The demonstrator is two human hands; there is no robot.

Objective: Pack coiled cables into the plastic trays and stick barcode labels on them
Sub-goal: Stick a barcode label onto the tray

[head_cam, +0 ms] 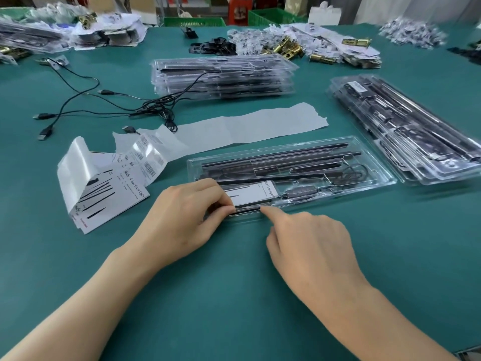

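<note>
A clear plastic tray [369, 162] lies in front of me on the green table, holding black light bars and a coiled cable [351, 173] at its right end. A white label [253, 194] lies on the tray's near left part. My left hand [182, 217] pinches the label's left end at the tray's near edge. My right hand [309, 243] has its other fingers curled and its forefinger stretched out, the tip touching the tray's near edge just below the label.
A label sheet strip [104, 186] with backing paper [234, 128] lies to the left. Loose USB cables [104, 105] sprawl further left. Stacks of filled trays stand behind [223, 74] and at right [406, 131]. Brass hardware and bagged parts [299, 45] line the far edge.
</note>
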